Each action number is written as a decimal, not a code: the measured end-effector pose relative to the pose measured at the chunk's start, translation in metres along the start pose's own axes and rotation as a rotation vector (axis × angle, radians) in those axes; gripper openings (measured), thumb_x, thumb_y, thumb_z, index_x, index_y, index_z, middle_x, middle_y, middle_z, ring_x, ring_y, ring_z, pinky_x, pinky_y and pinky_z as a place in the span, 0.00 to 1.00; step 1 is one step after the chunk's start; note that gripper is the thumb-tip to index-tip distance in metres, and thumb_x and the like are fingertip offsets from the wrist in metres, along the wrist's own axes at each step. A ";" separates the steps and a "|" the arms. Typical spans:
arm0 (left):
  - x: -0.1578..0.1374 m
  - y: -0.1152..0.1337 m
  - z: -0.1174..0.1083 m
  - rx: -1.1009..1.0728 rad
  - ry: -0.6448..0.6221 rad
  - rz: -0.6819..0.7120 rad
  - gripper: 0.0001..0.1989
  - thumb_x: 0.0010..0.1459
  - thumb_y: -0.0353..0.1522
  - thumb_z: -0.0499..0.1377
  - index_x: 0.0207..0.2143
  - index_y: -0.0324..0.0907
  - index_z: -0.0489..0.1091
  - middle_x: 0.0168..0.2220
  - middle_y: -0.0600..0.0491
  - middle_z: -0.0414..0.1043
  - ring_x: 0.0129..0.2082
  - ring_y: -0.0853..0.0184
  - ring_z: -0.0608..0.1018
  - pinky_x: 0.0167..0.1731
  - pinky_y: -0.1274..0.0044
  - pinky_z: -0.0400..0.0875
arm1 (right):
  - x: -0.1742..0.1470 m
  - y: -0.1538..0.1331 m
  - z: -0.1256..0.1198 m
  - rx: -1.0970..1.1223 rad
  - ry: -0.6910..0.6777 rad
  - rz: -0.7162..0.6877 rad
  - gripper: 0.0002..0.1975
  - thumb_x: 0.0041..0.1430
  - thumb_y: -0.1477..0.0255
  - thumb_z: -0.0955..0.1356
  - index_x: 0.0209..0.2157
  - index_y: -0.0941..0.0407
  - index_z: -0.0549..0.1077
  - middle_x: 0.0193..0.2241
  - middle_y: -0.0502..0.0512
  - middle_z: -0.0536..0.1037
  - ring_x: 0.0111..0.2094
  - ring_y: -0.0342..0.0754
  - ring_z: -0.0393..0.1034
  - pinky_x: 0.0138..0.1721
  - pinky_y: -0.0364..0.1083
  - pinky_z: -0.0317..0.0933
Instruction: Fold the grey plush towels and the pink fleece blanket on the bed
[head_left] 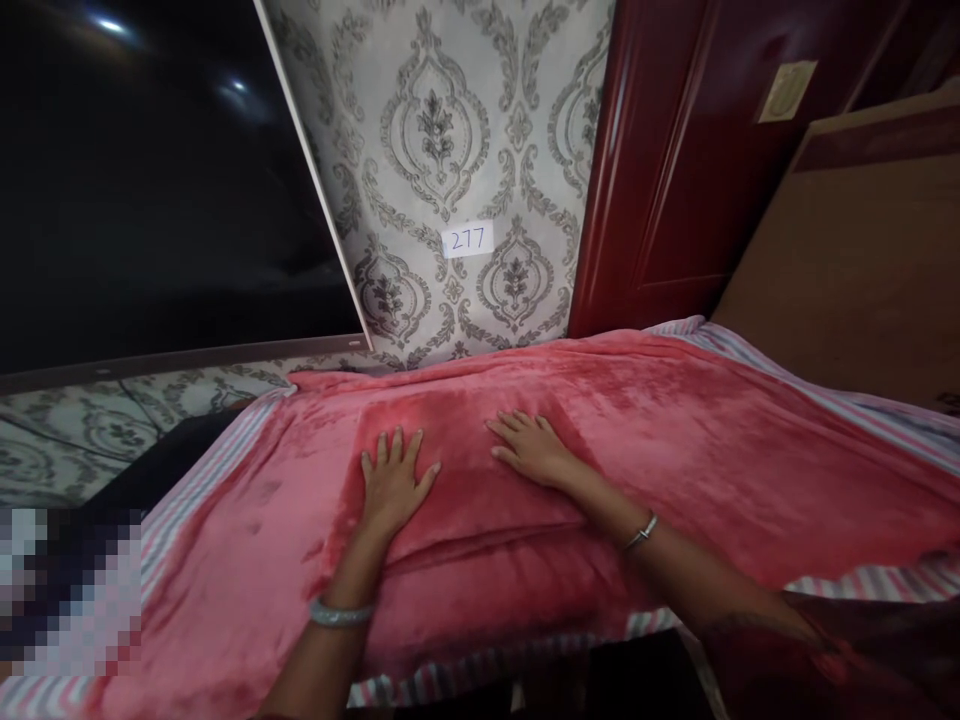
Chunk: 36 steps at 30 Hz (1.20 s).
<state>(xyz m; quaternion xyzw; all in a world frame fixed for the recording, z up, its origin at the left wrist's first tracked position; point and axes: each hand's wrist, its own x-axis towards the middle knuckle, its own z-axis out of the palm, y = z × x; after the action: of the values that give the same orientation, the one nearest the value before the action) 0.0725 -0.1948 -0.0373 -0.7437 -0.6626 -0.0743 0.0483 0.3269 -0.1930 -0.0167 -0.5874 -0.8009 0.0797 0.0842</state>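
Note:
A folded red plush cloth (pixel 469 495), rectangular in outline, lies on a spread pink-red plush blanket (pixel 720 450) with striped edges. My left hand (pixel 394 488) rests flat on the left part of the folded cloth, fingers spread. On its upper right part lies my right hand (pixel 532 450), palm down with the fingers stretched out. Neither hand grips anything. A crease runs across the folded cloth below the hands, towards the front edge.
Behind the blanket stands a patterned wall with a paper label (pixel 468 239) reading 277. A large dark screen (pixel 150 190) is at the left. At the right are a dark red wooden panel (pixel 675 170) and a big cardboard box (pixel 862 250).

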 end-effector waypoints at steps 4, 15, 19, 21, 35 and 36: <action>0.000 0.000 0.002 -0.005 0.018 0.003 0.34 0.67 0.47 0.53 0.71 0.47 0.57 0.74 0.41 0.48 0.74 0.44 0.51 0.67 0.44 0.47 | 0.036 -0.001 -0.019 -0.028 0.068 0.081 0.29 0.73 0.56 0.56 0.69 0.51 0.63 0.71 0.61 0.59 0.70 0.63 0.50 0.68 0.66 0.44; -0.004 -0.002 -0.002 -0.004 -0.065 -0.026 0.35 0.68 0.49 0.50 0.73 0.47 0.53 0.76 0.43 0.42 0.75 0.46 0.46 0.69 0.46 0.44 | 0.073 0.031 0.021 -0.073 0.164 0.271 0.32 0.73 0.52 0.55 0.71 0.52 0.60 0.71 0.60 0.58 0.71 0.65 0.47 0.67 0.66 0.42; 0.010 -0.011 -0.025 -0.081 -0.152 0.036 0.33 0.66 0.48 0.52 0.70 0.47 0.60 0.73 0.42 0.53 0.72 0.46 0.56 0.67 0.51 0.55 | 0.074 0.031 0.022 -0.090 0.188 0.268 0.32 0.73 0.52 0.55 0.70 0.52 0.61 0.70 0.60 0.60 0.70 0.66 0.49 0.67 0.66 0.43; 0.029 -0.014 -0.042 -0.126 -0.158 0.069 0.29 0.67 0.47 0.51 0.64 0.45 0.68 0.67 0.41 0.66 0.67 0.49 0.67 0.63 0.59 0.64 | 0.074 0.031 0.023 -0.096 0.191 0.266 0.32 0.73 0.53 0.55 0.70 0.51 0.61 0.70 0.60 0.59 0.70 0.66 0.49 0.66 0.66 0.43; 0.083 -0.013 0.006 -0.081 -0.067 -0.201 0.35 0.69 0.49 0.42 0.72 0.45 0.55 0.74 0.44 0.51 0.74 0.49 0.50 0.68 0.46 0.49 | 0.076 0.037 0.031 -0.080 0.228 0.242 0.31 0.72 0.53 0.55 0.69 0.52 0.63 0.69 0.61 0.61 0.69 0.65 0.51 0.65 0.68 0.45; 0.083 -0.014 0.006 -0.087 -0.064 -0.197 0.35 0.69 0.50 0.42 0.72 0.45 0.55 0.74 0.45 0.51 0.74 0.49 0.51 0.68 0.46 0.49 | 0.077 0.037 0.032 -0.078 0.228 0.242 0.31 0.72 0.53 0.55 0.69 0.52 0.63 0.69 0.61 0.62 0.69 0.65 0.51 0.65 0.68 0.45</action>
<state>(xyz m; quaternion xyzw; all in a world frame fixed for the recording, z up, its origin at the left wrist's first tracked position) 0.0681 -0.1109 -0.0288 -0.6784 -0.7299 -0.0834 -0.0128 0.3310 -0.1098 -0.0527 -0.6876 -0.7121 -0.0091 0.1417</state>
